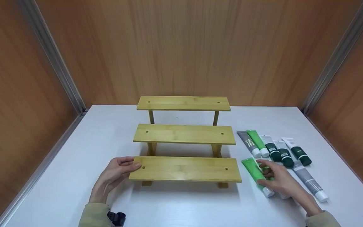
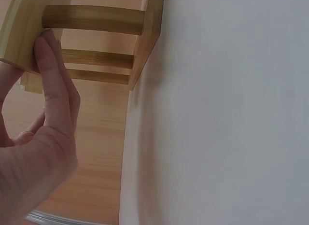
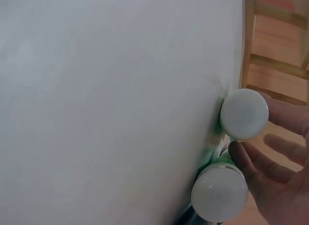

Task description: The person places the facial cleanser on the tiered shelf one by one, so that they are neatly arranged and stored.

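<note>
A three-tier wooden display stand rises in steps on the white table. My left hand holds the left end of its lowest board, thumb on top; in the left wrist view its fingers lie against the board's underside. To the right of the stand, my right hand pinches a light green squeeze tube lying on its side, thumb and fingers on either side of it. The right wrist view shows its white cap end-on. Beside it is the white cap of another tube, mostly hidden by the hand in the head view.
Behind the right hand lie a grey tube, a second light green tube and several white tubes with dark green ends. A silver-grey tube lies farther right. Wood-grain panels enclose the table.
</note>
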A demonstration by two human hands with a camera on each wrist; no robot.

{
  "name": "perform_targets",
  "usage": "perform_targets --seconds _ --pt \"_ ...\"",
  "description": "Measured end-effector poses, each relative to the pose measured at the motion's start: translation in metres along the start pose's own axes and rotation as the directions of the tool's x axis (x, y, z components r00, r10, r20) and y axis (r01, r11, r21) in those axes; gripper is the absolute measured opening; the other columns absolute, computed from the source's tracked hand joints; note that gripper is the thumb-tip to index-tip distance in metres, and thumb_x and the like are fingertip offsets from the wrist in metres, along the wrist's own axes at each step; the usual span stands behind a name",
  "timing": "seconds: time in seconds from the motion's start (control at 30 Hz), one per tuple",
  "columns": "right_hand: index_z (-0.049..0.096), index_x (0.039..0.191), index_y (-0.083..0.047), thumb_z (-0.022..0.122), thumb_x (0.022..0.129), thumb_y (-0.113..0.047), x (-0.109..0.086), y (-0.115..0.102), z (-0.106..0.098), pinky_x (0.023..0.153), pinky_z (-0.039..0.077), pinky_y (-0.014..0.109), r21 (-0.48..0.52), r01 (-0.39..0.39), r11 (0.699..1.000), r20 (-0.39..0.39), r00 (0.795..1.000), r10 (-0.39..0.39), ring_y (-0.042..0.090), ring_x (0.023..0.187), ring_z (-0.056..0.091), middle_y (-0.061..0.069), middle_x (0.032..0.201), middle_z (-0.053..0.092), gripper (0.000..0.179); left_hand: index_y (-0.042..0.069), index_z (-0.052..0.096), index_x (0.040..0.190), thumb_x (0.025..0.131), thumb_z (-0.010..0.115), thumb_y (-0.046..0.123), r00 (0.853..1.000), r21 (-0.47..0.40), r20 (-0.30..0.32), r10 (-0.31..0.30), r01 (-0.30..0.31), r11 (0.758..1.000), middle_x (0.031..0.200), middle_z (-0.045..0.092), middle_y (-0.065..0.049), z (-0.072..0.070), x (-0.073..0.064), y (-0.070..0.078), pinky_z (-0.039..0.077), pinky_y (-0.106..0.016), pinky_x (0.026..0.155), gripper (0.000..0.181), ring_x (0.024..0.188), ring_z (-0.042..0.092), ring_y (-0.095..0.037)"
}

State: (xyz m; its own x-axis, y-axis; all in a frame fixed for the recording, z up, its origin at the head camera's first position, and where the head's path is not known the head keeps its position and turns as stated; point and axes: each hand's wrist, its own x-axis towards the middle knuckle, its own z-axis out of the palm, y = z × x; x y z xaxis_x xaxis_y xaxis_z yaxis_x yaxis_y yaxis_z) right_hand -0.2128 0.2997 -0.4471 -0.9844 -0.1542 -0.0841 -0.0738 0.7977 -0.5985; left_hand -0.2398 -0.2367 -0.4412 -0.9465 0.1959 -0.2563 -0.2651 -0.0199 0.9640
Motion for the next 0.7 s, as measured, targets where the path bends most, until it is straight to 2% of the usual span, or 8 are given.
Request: perform_targets --seconds 0.13,0.53,0.7 --pt "0.05 0.144 -0.003 0.084 0.081 -0.021 0.0022 -0.0009 -0.0001 0.088 0.058 0.045 -0.032 -0.009 0.999 0.009 1.0 0.01 0.021 0.099 0.063 0.011 0.115 0.066 0.073 -0.017 0.036 0.142 0.089 0.076 0.011 1.0 0.019 0.007 -0.012 0.012 1.0 0.103 0.071 -0.003 -0.0014 0.0006 0.0009 0.06 -0.019 0.083 0.072 0.093 0.072 -0.01" --pt "0.052 0.141 -0.002 0.085 0.078 -0.019 0.0039 -0.0054 -0.0009 0.082 0.057 0.038 -0.049 -0.013 0.999 0.011 1.0 0.014 0.018 0.092 0.062 0.011 0.11 0.068 0.073 -0.02 0.024 0.147 0.09 0.074 0.009 0.996 0.06 0.092 -0.013 0.007 0.998 0.112 0.065 -0.007 -0.0075 0.0059 0.0033 0.06 -0.02 0.087 0.081 0.097 0.07 -0.009" --pt "0.053 0.14 0.0 0.086 0.077 -0.019 0.0055 -0.0062 -0.0017 0.08 0.058 0.039 -0.066 -0.009 0.998 0.0 1.0 0.009 0.018 0.09 0.064 0.008 0.105 0.07 0.073 -0.018 0.034 0.142 0.09 0.075 0.011 0.993 0.075 0.116 -0.01 0.001 0.997 0.112 0.067 -0.007 -0.01 0.0071 0.0038 0.06 -0.022 0.087 0.073 0.098 0.07 -0.011"
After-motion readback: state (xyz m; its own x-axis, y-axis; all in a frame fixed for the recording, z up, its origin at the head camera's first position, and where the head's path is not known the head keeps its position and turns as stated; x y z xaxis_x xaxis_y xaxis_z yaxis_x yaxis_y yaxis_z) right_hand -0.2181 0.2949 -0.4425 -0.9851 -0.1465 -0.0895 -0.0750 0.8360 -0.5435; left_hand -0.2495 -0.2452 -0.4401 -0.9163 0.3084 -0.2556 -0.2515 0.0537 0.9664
